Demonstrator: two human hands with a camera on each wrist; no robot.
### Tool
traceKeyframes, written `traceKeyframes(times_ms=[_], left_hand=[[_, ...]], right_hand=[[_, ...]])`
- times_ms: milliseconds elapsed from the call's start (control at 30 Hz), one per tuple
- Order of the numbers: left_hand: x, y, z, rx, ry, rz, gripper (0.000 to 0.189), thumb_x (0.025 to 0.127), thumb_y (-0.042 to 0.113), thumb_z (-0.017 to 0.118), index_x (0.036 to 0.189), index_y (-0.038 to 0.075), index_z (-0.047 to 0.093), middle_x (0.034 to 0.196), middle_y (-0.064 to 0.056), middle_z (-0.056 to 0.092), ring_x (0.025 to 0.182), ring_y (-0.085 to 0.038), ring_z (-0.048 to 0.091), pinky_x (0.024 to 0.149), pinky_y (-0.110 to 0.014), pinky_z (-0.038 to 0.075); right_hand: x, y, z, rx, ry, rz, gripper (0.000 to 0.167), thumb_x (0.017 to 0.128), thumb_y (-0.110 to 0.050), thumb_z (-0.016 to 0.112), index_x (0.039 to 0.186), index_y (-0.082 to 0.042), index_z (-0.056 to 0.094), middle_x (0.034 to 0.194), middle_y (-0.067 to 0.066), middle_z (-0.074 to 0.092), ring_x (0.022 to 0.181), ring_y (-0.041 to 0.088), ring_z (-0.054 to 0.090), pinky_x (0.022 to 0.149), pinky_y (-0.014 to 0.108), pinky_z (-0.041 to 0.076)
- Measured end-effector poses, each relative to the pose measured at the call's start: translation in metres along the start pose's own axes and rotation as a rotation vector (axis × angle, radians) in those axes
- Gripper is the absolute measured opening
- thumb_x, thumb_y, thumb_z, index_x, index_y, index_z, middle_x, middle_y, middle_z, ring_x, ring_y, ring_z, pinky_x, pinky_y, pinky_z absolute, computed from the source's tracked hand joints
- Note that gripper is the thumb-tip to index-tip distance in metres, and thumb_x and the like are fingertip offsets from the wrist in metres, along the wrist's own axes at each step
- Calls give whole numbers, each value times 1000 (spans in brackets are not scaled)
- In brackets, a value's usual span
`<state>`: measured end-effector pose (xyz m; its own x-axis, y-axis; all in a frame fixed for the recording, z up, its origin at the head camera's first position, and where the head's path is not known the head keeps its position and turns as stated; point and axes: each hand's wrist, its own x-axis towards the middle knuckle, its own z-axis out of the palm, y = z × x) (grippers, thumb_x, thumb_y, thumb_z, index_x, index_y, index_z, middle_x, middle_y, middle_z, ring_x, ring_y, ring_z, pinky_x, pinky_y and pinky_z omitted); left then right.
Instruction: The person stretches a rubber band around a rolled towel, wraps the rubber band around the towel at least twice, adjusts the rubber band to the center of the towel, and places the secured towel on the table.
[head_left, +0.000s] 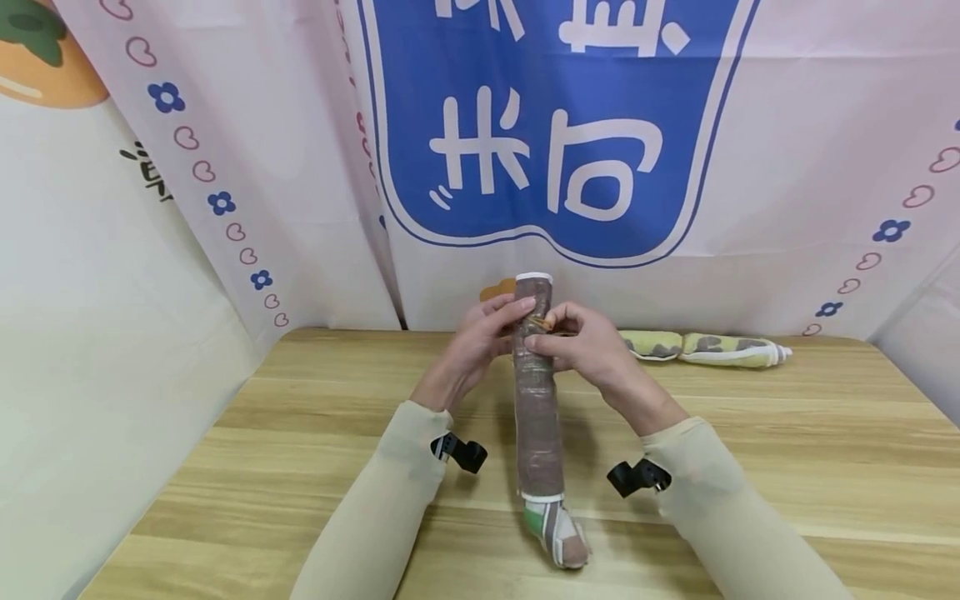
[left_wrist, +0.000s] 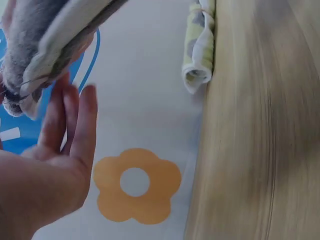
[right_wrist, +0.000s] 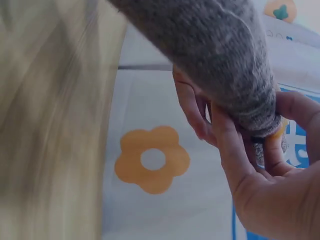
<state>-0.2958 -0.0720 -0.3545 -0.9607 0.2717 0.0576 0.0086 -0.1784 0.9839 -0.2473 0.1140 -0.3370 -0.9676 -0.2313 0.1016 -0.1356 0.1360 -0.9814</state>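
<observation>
A long grey-brown rolled towel (head_left: 538,417) stands lengthwise between the hands, its patterned white, green and brown end pointing toward me. Near its far end, my left hand (head_left: 480,333) holds the roll, thumb across the front and fingers behind. On the roll's other side, my right hand (head_left: 588,346) pinches a thin orange-yellow rubber band (head_left: 538,322) that crosses the towel. In the right wrist view the towel (right_wrist: 215,55) narrows where the band sits by my right hand (right_wrist: 270,185). The left wrist view shows my left hand (left_wrist: 60,150) with its fingers extended beside the towel (left_wrist: 55,40).
Behind the right hand, a yellow-green rolled towel with grey patches (head_left: 723,350) lies along the table's back edge, cinched in the middle. The wood-grain table (head_left: 300,467) ends at a hanging printed cloth (head_left: 315,167).
</observation>
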Motion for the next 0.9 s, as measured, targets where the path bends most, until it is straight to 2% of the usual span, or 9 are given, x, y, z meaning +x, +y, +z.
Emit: traceKeyframes(times_ms=[67, 167, 300, 433, 567, 733, 833, 900], left_hand=[[0, 1, 0, 22, -13, -28, 33, 99, 30, 75, 120, 4, 72, 104, -5, 72, 94, -17, 66, 84, -33, 57], [-1, 2, 0, 57, 28, -18, 25, 98, 27, 78, 110, 6, 75, 101, -4, 72, 90, -16, 66, 79, -32, 58], [-3, 3, 2, 83, 119, 6, 16, 93, 23, 83, 97, 10, 75, 96, -1, 70, 82, -15, 64, 72, -31, 58], [-5, 4, 4, 79, 192, 33, 16, 90, 20, 85, 89, 11, 72, 91, -1, 68, 76, -14, 63, 68, -30, 58], [-6, 4, 7, 83, 236, 58, 16, 88, 17, 86, 87, 11, 71, 88, 0, 68, 73, -12, 61, 64, -29, 58], [-7, 5, 11, 89, 272, 91, 16, 87, 12, 86, 86, 9, 71, 82, 2, 68, 67, -9, 58, 58, -26, 57], [-7, 5, 12, 77, 298, 108, 17, 87, 10, 86, 87, 9, 70, 79, 1, 68, 64, -8, 57, 55, -25, 55], [-7, 4, 12, 75, 320, 120, 18, 87, 10, 87, 86, 9, 69, 78, 1, 68, 63, -8, 58, 54, -25, 54]], right_hand=[[1, 1, 0, 46, -17, 16, 23, 92, -10, 80, 100, -4, 58, 101, 7, 64, 90, 20, 65, 73, 37, 62], [0, 3, 1, 21, -21, -5, 22, 93, -8, 79, 101, -4, 59, 104, 9, 65, 93, 22, 64, 74, 37, 62], [-2, 3, 7, -161, 14, -156, 18, 95, -2, 76, 103, -4, 61, 107, 14, 67, 96, 28, 65, 78, 39, 59], [-5, 2, 15, -362, 70, -332, 16, 93, 9, 72, 100, -4, 65, 107, 15, 66, 102, 34, 67, 84, 48, 59], [-8, 0, 21, -502, 103, -426, 22, 91, 15, 70, 92, -8, 69, 99, 13, 62, 97, 32, 62, 81, 50, 57], [-10, -1, 22, -573, 118, -446, 24, 91, 14, 69, 86, -10, 70, 95, 10, 60, 90, 30, 57, 76, 46, 51], [-10, -3, 22, -592, 122, -401, 18, 93, 10, 68, 94, -7, 71, 101, 12, 61, 94, 31, 62, 79, 46, 55], [-11, -5, 22, -611, 126, -354, 10, 95, 2, 71, 100, -7, 71, 106, 12, 62, 97, 31, 65, 80, 47, 57]])
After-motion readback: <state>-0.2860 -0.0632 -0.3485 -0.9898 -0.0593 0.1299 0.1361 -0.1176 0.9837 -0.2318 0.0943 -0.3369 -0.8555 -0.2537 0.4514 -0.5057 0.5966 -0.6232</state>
